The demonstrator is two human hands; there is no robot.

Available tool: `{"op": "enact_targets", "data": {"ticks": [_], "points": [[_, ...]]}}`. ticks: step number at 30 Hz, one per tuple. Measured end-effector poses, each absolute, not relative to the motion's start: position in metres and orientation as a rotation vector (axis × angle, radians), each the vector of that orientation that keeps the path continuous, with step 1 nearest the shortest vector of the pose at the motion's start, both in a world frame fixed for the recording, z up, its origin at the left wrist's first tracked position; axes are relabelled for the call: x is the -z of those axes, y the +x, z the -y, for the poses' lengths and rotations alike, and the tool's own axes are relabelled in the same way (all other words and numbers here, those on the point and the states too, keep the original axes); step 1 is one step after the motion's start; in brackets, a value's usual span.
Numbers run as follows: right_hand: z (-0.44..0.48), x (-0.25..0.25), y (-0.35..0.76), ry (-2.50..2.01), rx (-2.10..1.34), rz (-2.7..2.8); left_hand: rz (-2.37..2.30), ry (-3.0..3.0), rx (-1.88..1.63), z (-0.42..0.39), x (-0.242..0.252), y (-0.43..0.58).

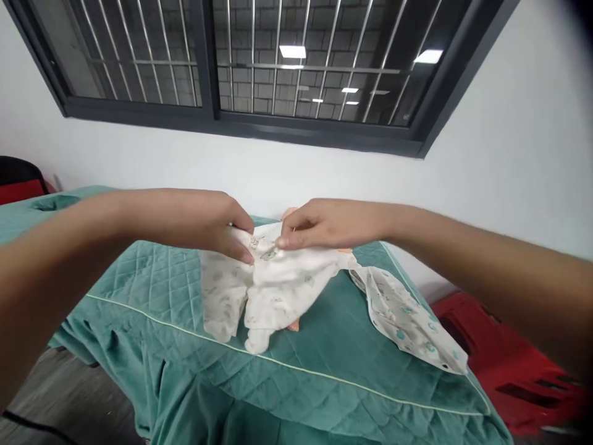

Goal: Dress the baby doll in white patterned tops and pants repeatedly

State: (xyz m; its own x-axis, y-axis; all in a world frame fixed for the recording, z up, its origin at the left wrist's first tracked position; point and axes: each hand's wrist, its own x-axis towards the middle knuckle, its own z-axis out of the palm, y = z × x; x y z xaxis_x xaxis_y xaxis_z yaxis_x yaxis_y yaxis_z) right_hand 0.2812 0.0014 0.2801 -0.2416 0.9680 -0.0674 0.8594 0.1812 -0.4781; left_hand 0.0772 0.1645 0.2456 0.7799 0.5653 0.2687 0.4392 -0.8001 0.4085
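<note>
A white baby garment (282, 296) with small faint prints lies spread over the green quilted cover. Peach-coloured bits (293, 324) peek out from beneath it; what they belong to is hidden. At the garment's upper left, my left hand (204, 222) pinches the cloth between thumb and fingers. My right hand (324, 224) grips the fabric near its top middle, with the fingertips bent down and close to the left hand. To the right lies a white cloth piece with teal prints (403, 315) and dark dots along its edge.
The green quilted cover (324, 371) drapes over a table or bed against the white wall (185, 157). A barred window (315, 133) with a dark frame is above. Red plastic furniture (500, 352) stands at the right, and a black and red chair (21, 179) at the far left.
</note>
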Motion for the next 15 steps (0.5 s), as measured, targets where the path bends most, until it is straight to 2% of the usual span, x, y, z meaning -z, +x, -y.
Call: {"op": "enact_targets", "data": {"ticks": [3, 6, 8, 13, 15], "points": [[-0.002, -0.289, 0.282, -1.723, -0.622, 2.057, -0.668, 2.945, -0.136, -0.151, -0.272, 0.082], [-0.019, -0.277, 0.279, -1.580, -0.512, 1.819, -0.810, 3.119, -0.261, -0.156, -0.283, 0.090], [-0.040, -0.251, 0.278, -1.512, -0.411, 1.655, -0.966, 3.145, -0.395, -0.172, -0.275, 0.100], [-0.098, -0.150, 0.298, -1.789, -0.277, 1.498, -1.180, 3.028, -0.500, -0.201, -0.189, 0.137], [-0.116, -0.114, 0.324, -1.928, -0.177, 1.494, -0.943, 2.884, -0.472, -0.196, -0.143, 0.159]]}}
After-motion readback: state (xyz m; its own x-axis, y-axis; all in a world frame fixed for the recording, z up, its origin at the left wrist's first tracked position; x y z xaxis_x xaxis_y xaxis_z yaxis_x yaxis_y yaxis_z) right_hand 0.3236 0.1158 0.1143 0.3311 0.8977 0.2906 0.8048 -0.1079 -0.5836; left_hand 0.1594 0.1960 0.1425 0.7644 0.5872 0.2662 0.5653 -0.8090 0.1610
